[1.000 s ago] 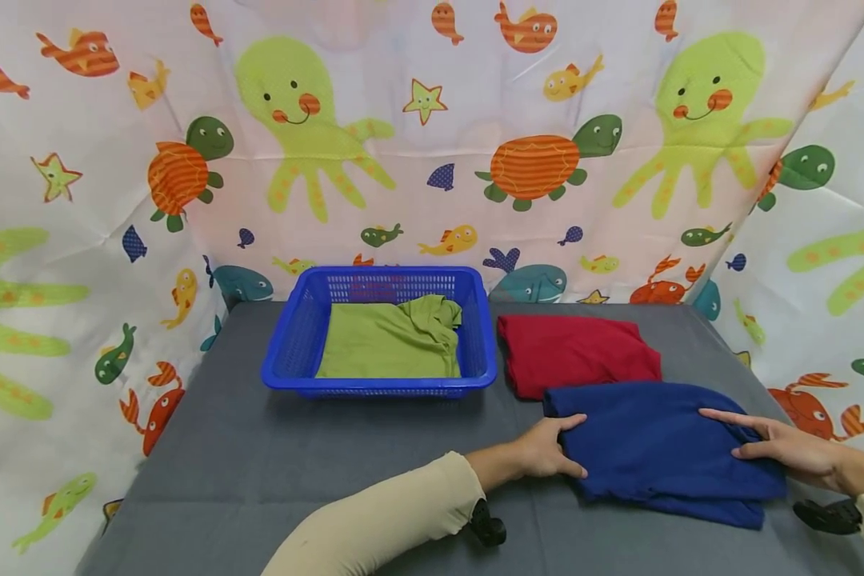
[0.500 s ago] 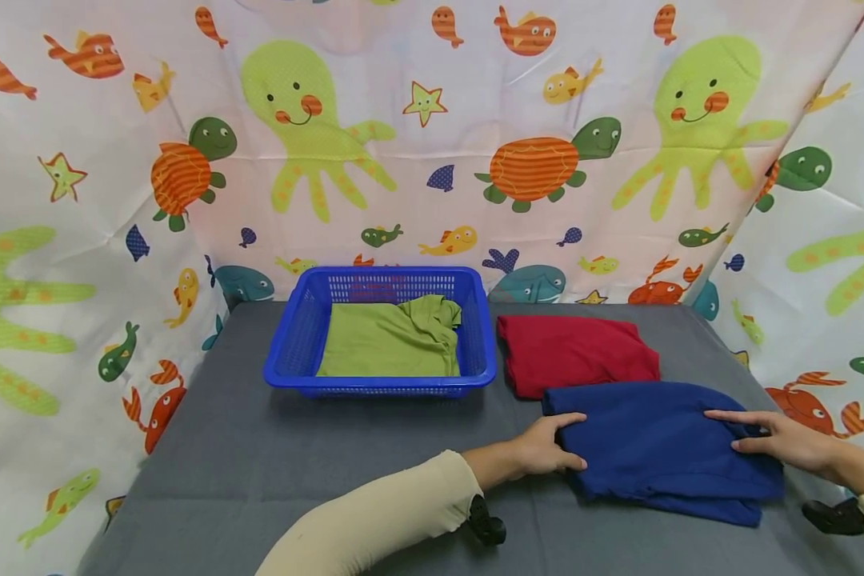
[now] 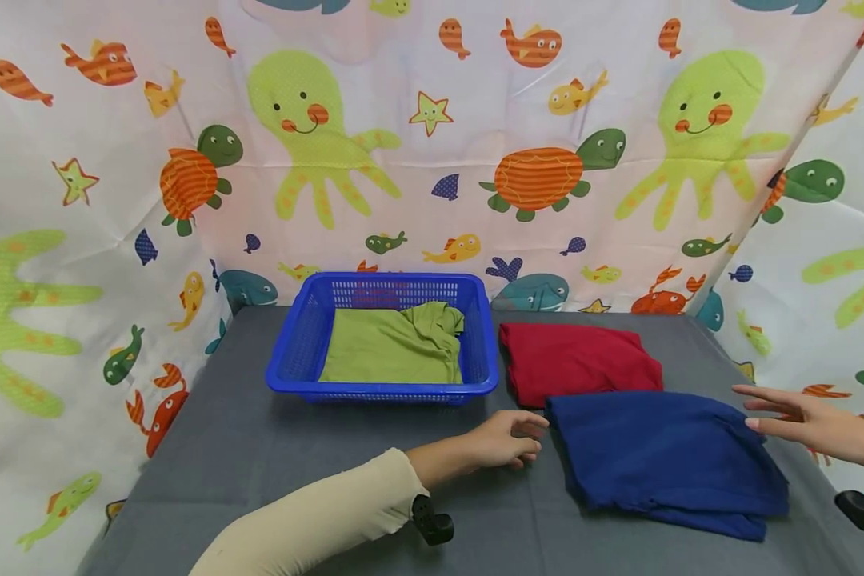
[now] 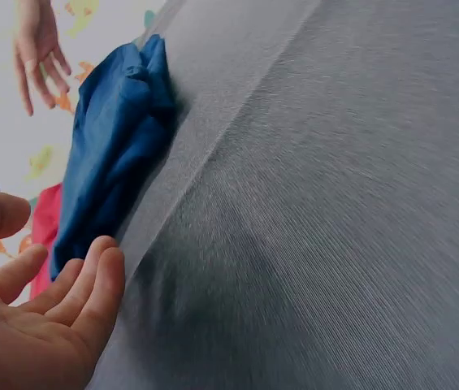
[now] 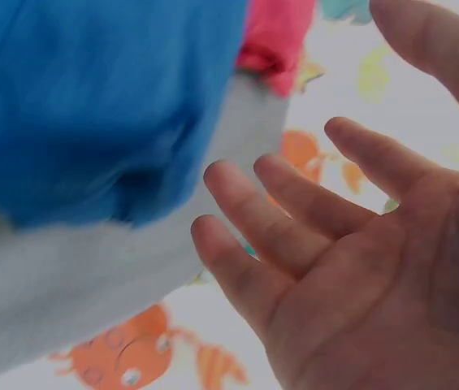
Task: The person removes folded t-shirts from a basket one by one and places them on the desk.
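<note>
A folded blue garment (image 3: 666,460) lies on the right part of the table, its far edge overlapping a folded red garment (image 3: 579,360). Just off the blue cloth's left edge is my left hand (image 3: 504,440), fingers loosely bent and holding nothing. My right hand (image 3: 824,420) hovers past the upper right corner of the blue cloth with its fingers spread. In the right wrist view a strip of grey table separates the right fingers (image 5: 237,195) from the blue cloth (image 5: 99,114). The left wrist view shows the left palm (image 4: 26,349) turned up, clear of the cloth.
A blue plastic basket (image 3: 383,392) stands at the back middle of the grey table (image 3: 317,472), with a folded green garment (image 3: 389,348) inside. A white curtain (image 3: 454,80) printed with sea animals encloses the table at the back and sides.
Both hands have let go of the blue garment. The left hand has drawn away to the left, the right hand up and to the right. The garment stays flat in place.
</note>
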Motion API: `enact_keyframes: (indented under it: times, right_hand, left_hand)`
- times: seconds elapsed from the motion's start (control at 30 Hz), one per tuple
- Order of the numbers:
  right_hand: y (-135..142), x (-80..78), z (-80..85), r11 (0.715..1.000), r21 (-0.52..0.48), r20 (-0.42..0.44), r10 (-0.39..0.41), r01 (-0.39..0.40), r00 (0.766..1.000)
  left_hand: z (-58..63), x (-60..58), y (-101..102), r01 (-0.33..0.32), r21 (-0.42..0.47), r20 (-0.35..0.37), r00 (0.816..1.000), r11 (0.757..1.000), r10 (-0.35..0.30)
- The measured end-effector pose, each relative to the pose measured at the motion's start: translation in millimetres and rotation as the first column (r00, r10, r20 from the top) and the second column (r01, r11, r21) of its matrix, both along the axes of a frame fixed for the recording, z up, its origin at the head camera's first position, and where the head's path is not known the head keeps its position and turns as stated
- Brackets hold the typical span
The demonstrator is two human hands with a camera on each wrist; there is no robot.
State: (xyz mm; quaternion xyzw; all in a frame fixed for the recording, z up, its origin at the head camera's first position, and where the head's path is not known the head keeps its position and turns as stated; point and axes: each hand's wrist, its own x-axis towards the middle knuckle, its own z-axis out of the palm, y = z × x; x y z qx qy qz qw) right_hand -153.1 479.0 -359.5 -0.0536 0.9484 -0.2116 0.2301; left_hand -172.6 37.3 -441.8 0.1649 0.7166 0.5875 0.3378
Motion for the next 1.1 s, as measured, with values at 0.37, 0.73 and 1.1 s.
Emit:
enact_keyframes:
  times: [0.37, 0.73, 1.1]
  right_hand:
    - [-58.6, -8.7, 18.1, 0.952, -0.297, 0.056, 0.098, -0.077, 0.994]
    - [-145.6, -26.8, 24.4, 0.855, -0.471, -0.088, 0.198, -0.216, 0.976]
    - [-235.7, -70.5, 33.2, 0.820, -0.536, -0.070, 0.192, -0.199, 0.979]
  left_hand:
    - [39.2, -4.0, -59.4, 0.104, 0.004, -0.032, 0.994, 0.995, -0.104]
    - [87.4, -29.4, -135.6, -0.135, 0.044, -0.046, 0.990, 0.990, 0.137]
    - [109.8, -69.4, -194.5, -0.226, -0.052, 0.012, 0.974, 0.973, 0.227]
